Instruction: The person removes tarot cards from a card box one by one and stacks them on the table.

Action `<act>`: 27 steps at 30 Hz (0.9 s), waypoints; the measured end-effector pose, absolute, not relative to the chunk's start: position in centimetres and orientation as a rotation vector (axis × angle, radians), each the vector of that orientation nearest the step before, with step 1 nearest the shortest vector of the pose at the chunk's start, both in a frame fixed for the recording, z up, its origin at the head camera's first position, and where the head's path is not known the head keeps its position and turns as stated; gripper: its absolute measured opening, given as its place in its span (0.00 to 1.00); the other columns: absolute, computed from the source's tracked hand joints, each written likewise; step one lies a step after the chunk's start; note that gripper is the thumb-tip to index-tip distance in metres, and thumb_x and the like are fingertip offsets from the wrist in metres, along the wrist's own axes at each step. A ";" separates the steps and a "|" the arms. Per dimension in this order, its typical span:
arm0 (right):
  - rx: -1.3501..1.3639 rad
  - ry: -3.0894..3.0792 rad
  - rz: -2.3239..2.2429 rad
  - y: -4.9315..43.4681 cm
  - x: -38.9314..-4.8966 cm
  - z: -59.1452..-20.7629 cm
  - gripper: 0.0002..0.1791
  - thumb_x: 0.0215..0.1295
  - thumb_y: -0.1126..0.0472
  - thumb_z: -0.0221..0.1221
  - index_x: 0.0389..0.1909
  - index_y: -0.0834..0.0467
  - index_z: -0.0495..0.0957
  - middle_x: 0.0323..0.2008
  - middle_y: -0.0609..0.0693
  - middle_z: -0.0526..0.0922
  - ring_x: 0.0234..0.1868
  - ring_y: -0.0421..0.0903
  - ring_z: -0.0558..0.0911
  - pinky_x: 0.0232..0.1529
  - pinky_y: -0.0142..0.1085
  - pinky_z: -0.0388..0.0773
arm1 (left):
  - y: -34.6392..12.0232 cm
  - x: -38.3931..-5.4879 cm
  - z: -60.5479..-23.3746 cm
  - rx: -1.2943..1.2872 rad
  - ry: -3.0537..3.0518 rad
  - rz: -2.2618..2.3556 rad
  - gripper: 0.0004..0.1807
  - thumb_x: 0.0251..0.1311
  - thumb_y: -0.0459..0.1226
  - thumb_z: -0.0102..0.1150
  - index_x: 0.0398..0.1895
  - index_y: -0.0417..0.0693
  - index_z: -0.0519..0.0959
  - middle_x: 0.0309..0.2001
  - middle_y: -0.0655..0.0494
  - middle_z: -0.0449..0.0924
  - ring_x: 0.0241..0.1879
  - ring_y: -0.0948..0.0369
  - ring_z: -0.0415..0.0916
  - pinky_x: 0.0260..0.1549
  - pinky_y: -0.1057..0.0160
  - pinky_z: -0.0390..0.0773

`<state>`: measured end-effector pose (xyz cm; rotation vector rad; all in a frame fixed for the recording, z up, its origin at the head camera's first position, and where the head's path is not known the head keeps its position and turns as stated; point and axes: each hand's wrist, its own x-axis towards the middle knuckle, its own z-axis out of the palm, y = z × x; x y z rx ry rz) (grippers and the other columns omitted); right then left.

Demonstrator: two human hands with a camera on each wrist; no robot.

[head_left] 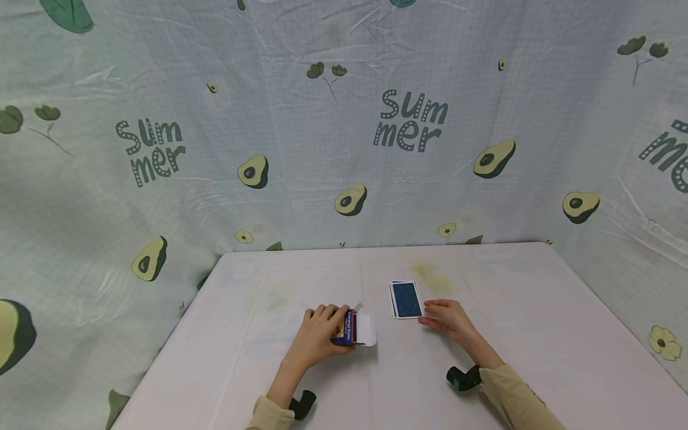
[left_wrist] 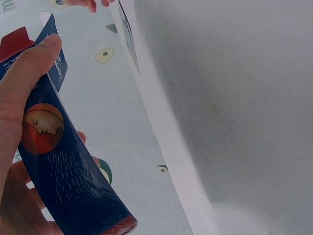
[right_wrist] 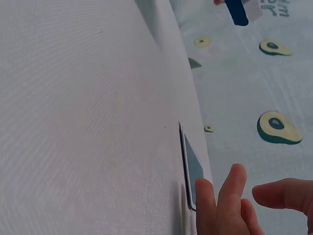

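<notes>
My left hand point(head_left: 318, 335) grips a small dark blue card box point(left_wrist: 73, 166) with a round face picture on its side. The box's lid flap point(head_left: 366, 330) stands open toward the right, and its inside cannot be seen. A low stack of playing cards point(head_left: 407, 300) lies back up on the table, dark blue with white borders, slightly uneven at the top. Just right of the stack is my right hand point(head_left: 450, 319), its fingers extended and parted, with nothing held. In the right wrist view the fingertips point(right_wrist: 205, 188) overlap the cards; whether they touch cannot be told.
The table point(head_left: 301, 382) wears a white cover with a faint yellow mark behind the cards. A pale curtain point(head_left: 301, 131) printed with avocados and lettering hangs behind and at both sides. Black wrist cameras point(head_left: 463, 378) sit at both wrists.
</notes>
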<state>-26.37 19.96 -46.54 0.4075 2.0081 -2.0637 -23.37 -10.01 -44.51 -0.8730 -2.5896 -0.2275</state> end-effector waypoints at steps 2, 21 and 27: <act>0.398 2.018 -2.059 19.9 -26.3 -46.3 0.23 0.62 0.70 0.47 0.57 0.76 0.59 0.53 0.73 0.64 0.31 0.45 0.83 0.37 0.35 0.78 | -10.0 -23.4 -44.5 -0.874 -2.586 -0.225 0.41 0.35 0.58 0.67 0.56 0.53 0.68 0.44 0.56 0.74 0.43 0.58 0.70 0.40 0.56 0.67; 0.341 2.035 -2.041 19.4 -25.6 -44.8 0.23 0.63 0.66 0.47 0.57 0.73 0.60 0.57 0.72 0.62 0.30 0.39 0.82 0.33 0.29 0.78 | -9.9 -23.2 -44.3 -0.875 -2.598 -0.238 0.41 0.35 0.58 0.67 0.56 0.53 0.68 0.45 0.56 0.73 0.44 0.58 0.70 0.40 0.55 0.67; 0.302 2.059 -2.016 19.3 -25.4 -44.5 0.23 0.64 0.65 0.47 0.57 0.73 0.61 0.56 0.72 0.64 0.32 0.41 0.83 0.33 0.30 0.78 | -9.8 -23.2 -44.1 -0.878 -2.606 -0.229 0.41 0.35 0.58 0.66 0.57 0.54 0.68 0.45 0.57 0.73 0.44 0.58 0.70 0.41 0.55 0.67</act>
